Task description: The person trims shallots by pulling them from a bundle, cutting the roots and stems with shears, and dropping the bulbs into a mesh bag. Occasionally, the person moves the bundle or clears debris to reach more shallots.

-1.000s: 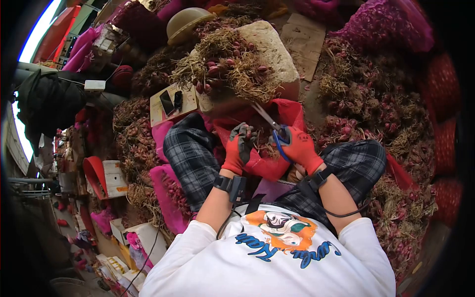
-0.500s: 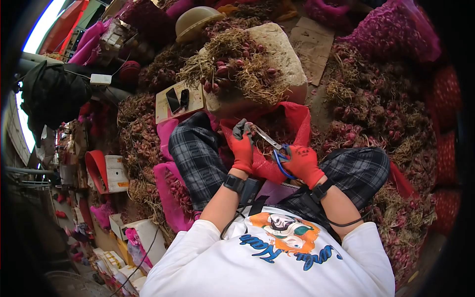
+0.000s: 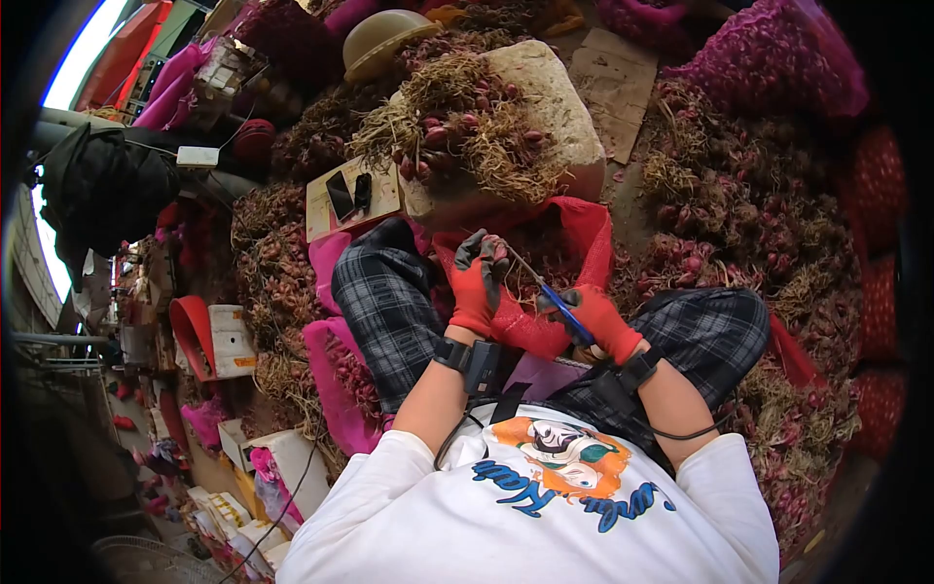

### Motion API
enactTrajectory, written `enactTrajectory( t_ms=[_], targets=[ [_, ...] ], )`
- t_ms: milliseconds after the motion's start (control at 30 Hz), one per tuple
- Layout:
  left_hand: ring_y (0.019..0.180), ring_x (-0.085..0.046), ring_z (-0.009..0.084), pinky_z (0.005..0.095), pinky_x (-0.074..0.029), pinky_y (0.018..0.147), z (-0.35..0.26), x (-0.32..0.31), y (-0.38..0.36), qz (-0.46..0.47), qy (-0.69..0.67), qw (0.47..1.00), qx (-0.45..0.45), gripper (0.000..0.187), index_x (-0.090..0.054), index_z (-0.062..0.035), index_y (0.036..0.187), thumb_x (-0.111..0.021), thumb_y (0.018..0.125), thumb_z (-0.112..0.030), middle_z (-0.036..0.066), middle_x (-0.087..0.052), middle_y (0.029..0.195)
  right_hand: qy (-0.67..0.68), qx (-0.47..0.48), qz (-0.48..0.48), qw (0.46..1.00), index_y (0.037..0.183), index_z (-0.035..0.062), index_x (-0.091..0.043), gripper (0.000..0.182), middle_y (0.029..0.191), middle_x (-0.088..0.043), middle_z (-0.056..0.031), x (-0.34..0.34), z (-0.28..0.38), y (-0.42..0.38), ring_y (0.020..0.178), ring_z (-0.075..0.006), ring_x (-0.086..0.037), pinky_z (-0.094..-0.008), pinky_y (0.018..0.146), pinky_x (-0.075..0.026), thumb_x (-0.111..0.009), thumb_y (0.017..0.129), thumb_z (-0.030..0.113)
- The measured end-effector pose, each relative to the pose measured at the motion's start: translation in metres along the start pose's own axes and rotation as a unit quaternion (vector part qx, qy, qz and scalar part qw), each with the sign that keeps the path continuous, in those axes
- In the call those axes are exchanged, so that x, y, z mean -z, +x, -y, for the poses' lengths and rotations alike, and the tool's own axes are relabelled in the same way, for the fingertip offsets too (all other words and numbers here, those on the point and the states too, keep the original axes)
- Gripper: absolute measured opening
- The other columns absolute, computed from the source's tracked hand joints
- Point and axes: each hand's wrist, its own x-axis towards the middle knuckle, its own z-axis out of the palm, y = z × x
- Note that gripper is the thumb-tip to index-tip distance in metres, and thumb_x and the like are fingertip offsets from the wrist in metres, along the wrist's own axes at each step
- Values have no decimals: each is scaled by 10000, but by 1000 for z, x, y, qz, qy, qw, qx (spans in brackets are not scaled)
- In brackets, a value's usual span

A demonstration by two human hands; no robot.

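My left hand (image 3: pixel 476 282), in a red glove with grey fingertips, pinches a small shallot (image 3: pixel 498 246) between its fingers. Gripped in my gloved right hand (image 3: pixel 595 319) is a pair of scissors (image 3: pixel 556 299) with blue handles. Their blades point up and left, with the tips close to the shallot. Below both hands lies an open red mesh bag (image 3: pixel 587 238) between my knees, with shallots inside it. In front of the bag, bunches of shallots with dry roots and stalks (image 3: pixel 443 131) rest on a pale block (image 3: pixel 545 83).
A phone (image 3: pixel 341 196) and a small black object (image 3: pixel 363 191) lie on a board left of the block. Heaped shallots (image 3: pixel 749 224) cover the floor at the right. Full pink mesh bags (image 3: pixel 778 58) stand behind, and a beige helmet-like bowl (image 3: pixel 384 41) sits at the back.
The scissors have turned so their blades show edge-on and look closed together. My left hand has rotated slightly, and the shallot shows more clearly at its fingertips.
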Motion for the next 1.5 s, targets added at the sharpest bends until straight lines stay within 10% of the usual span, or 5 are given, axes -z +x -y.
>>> enactTrajectory(
  t_ms=[300,400,567,867,1500],
  targets=[
    [909,-599,141,205,-514,655,-9,2,5,110,-216,965,102,260,-543,-112,1164,-563,905,-119,22,-607,1029,413,-57,34,909,938,91,-620,321,653,-556,-28,12,21,-7,418,-56,-453,-219,366,-396,-574,863,400],
    [935,-586,151,235,-514,709,-23,-2,-4,102,-120,984,83,302,-512,-126,1211,-552,911,-123,13,-590,1065,19,49,-108,993,945,68,-614,425,763,-624,-134,11,-17,19,630,-250,-612,-348,563,-493,-589,821,474],
    [973,-568,148,275,-492,798,-17,2,-2,143,-22,989,32,365,-458,-151,1271,-541,917,-117,13,-552,1129,-388,10,-188,902,932,46,-641,470,861,-648,-180,-1,-8,10,839,-350,-621,-409,733,-488,-585,772,484],
    [916,-594,141,257,-518,774,-5,16,1,128,-233,952,152,267,-533,-138,1174,-536,912,-89,13,-589,1062,-63,43,-86,993,947,41,-637,337,861,-653,-155,-1,34,-13,848,-316,-630,-387,730,-479,-594,815,348],
    [901,-600,152,306,-515,806,12,25,11,87,-205,971,91,335,-574,-153,1142,-610,822,-62,-1,-618,1056,-205,64,-151,965,837,94,-674,386,802,-641,-155,3,12,-17,783,-335,-618,-403,682,-477,-579,796,466]
  ],
)
